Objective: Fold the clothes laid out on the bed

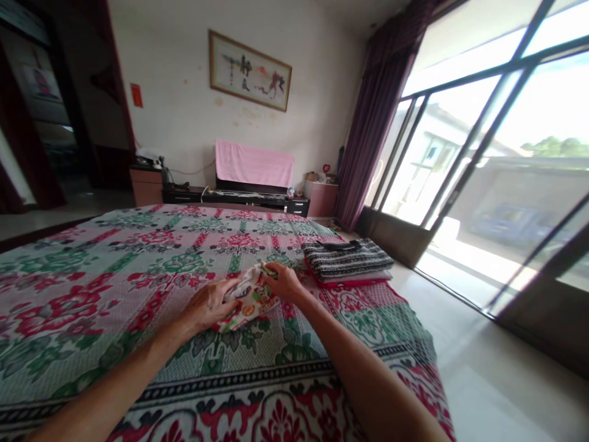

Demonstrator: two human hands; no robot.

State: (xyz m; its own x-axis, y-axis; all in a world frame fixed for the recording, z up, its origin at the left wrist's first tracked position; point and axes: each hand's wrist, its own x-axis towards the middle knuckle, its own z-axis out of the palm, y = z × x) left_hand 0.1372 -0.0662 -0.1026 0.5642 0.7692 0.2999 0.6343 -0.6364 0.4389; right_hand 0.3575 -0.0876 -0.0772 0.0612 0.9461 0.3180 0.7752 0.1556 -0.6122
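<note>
Between my two hands is a small folded piece of cloth [252, 302], white with a colourful printed pattern of red, green and orange. It lies on the flowered bedspread [179, 353]. My left hand [214, 302] grips its left side, thumb over the top and fingers along the back edge. My right hand [284, 281] pinches its upper right corner. Parts of the fingers are hidden behind the cloth. To the right of my right hand rests a stack of folded clothes [347, 261], black-and-white striped knit on top with red and pale fabric below.
Beyond the bed stands a low dark cabinet [184, 196], with a pink towel [254, 162] over a screen. A framed picture [250, 70] hangs on the wall. At right are a purple curtain [377, 116], glass sliding doors [483, 159] and pale floor [501, 362].
</note>
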